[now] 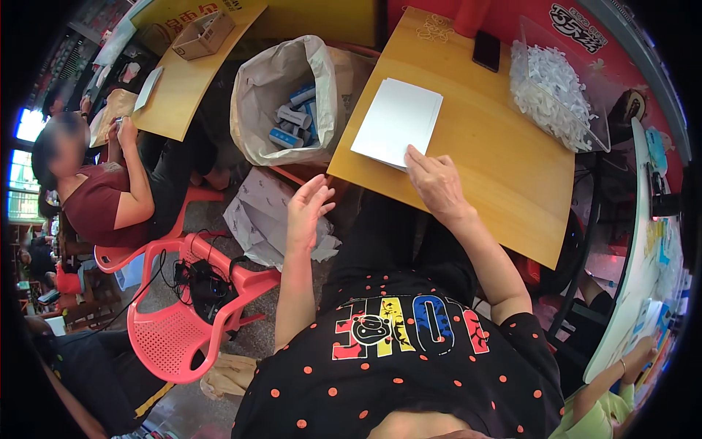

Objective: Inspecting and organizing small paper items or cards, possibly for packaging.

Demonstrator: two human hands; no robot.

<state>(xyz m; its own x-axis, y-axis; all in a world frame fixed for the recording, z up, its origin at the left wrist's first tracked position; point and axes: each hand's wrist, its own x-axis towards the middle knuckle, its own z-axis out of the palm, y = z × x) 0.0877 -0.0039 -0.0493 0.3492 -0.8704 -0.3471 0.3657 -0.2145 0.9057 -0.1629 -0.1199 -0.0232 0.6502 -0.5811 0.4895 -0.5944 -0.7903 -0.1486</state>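
A small stack of white paper sheets (398, 121) lies on the yellow wooden table (497, 186) in front of me, its near edge close to the table's edge. My right hand (441, 184) has the near right corner of the stack, with fingertips on top and the thumb mostly hidden. Off the table's left corner, my left hand (311, 212) hovers in the air, fingers apart and holding nothing. Beyond it stands a large whitish sack (252, 110), its mouth wide, with several blue and white rolled bundles (294, 115) inside.
A clear plastic bin (599, 121) full of white curled strips stands at the table's right end. A black phone (486, 51) and rubber bands (435, 28) lie at the far side. On my left are a red plastic chair (168, 340) holding black cables and a seated person (106, 197).
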